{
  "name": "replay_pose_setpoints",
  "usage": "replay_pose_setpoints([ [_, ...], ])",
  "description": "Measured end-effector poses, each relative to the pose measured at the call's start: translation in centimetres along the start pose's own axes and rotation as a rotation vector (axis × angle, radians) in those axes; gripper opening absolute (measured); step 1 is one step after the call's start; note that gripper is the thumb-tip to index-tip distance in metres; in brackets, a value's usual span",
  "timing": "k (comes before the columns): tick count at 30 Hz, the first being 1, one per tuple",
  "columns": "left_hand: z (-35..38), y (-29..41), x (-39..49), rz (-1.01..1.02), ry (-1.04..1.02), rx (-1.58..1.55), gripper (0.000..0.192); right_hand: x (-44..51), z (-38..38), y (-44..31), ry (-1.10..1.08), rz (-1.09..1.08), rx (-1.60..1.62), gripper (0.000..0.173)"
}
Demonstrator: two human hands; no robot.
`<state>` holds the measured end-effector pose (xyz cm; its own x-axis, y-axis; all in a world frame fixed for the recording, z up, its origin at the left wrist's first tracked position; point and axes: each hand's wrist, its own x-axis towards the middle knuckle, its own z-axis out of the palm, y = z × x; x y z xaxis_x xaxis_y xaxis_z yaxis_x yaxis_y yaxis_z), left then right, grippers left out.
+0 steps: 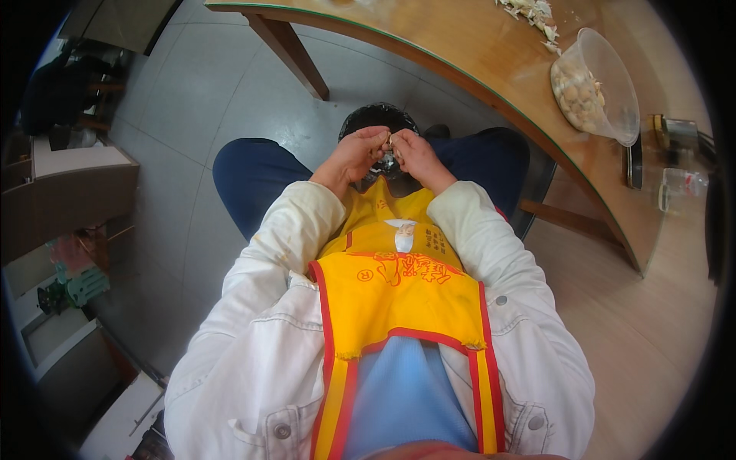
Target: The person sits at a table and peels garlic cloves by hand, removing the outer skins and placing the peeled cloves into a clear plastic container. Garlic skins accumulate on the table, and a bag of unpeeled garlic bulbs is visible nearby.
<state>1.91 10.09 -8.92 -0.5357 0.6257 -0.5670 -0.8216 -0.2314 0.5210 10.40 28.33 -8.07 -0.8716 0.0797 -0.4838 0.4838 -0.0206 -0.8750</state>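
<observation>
Over a black-lined bin (376,115) between my knees, my left hand (362,150) and my right hand (417,154) meet at the fingertips. Both pinch a small pale piece (391,140), which looks like a garlic clove and is mostly covered by the fingers. Below the hands, the shiny black plastic of the bin liner shows. On the table to the right, a clear plastic bowl (624,106) tilts in the view and holds several garlic cloves (581,103). Garlic cloves and papery skins (535,17) lie beyond the bowl.
A glass-topped wooden table (489,63) curves around the front and right, its leg (290,54) standing on the tiled floor. Near the bowl are a dark phone-like object (634,167), a metal-and-amber container (675,132) and a clear bottle (681,187). A brown cabinet (75,190) stands left.
</observation>
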Motion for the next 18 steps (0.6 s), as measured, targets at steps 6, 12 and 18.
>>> replay_pose_setpoints([
  [6, -0.3, 0.8, 0.0, 0.019, 0.186, -0.139, 0.014, 0.4, 0.3, 1.7, 0.150, -0.229, -0.334, 0.027],
  [12, -0.1, 0.9, -0.2, -0.062, 0.227, -0.054, 0.014, 0.9, 0.3, 2.6, 0.083, -0.087, -0.099, 0.025],
  [18, 0.9, -0.2, -0.7, -0.047, 0.152, 0.320, 0.024, 0.1, 0.0, 0.3, 0.178, -0.182, -0.037, 0.018],
])
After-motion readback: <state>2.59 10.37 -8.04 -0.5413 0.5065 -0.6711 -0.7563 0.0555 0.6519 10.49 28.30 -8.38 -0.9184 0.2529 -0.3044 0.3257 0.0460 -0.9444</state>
